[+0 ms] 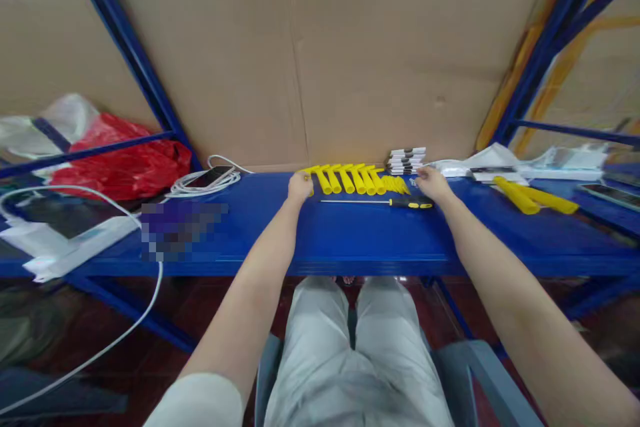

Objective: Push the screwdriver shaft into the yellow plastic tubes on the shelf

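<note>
The left hand (299, 188) is reaching over the blue tabletop (370, 235), its fingers curling in at the left end of a row of yellow T-shaped pieces (347, 181); a bit of yellow is showing right beside them, but whether they are pinching it I cannot tell. The row is running from those fingers toward the right hand (434, 183), followed by smaller yellow pieces (395, 185). The right fingers are bending down beside some small pale bits (413, 181), and whether they are gripping any is not showing. Just beyond them a stack of white packets (406, 161) is standing. A screwdriver (400, 202) is lying nearer the body, its black-and-yellow handle ending near the right fingers. Well to their right, two yellow tubes (536, 198) are lying apart.
</note>
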Available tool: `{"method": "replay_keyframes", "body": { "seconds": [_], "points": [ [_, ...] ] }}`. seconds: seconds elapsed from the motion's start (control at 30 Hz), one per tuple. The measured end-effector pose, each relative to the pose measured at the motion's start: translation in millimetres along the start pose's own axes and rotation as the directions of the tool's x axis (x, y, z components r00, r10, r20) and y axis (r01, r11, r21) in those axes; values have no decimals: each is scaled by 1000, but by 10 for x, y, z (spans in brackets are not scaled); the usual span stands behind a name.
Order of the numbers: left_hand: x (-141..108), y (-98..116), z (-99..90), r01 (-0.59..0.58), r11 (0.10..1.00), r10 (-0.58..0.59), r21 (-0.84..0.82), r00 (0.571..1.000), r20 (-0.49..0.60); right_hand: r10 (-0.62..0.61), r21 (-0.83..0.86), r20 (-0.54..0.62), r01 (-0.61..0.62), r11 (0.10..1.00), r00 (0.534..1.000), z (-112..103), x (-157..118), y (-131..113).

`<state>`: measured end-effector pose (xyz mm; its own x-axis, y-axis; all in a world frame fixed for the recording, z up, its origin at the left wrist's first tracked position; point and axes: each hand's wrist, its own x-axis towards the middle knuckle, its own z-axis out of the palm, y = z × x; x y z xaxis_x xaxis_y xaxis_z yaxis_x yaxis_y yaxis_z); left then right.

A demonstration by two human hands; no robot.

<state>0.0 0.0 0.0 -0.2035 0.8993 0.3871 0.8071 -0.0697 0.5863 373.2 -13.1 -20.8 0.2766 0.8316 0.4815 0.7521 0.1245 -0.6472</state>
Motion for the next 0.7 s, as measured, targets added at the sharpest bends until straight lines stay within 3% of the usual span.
{"method": "replay_keyframes", "body": {
  "seconds": [0.23, 0.3, 0.4, 0.5, 0.7],
  "points": [
    [-14, -116, 8, -18, 999, 14, -46, 996, -90, -46, 71, -84, 52, 996, 995, 53, -94, 21],
    [9, -151, -7, 4, 997, -9, -73, 998, -66, -16, 91, -113, 26, 996, 993, 10, -121, 27],
    [33, -130, -30, 33, 994, -46, -105, 992, -119, 30, 78, -144, -19, 997, 989, -80, -141, 13],
    [18, -44, -36, -58, 987, 32, -152, 985, -170, 108, 56, -152, -100, 993, 982, -151, -146, -15],
    [-45, 33, -64, -72, 994, 64, -83, 994, -93, 179, 19, -133, -178, 984, 975, -197, -157, -5]
  ]
}}
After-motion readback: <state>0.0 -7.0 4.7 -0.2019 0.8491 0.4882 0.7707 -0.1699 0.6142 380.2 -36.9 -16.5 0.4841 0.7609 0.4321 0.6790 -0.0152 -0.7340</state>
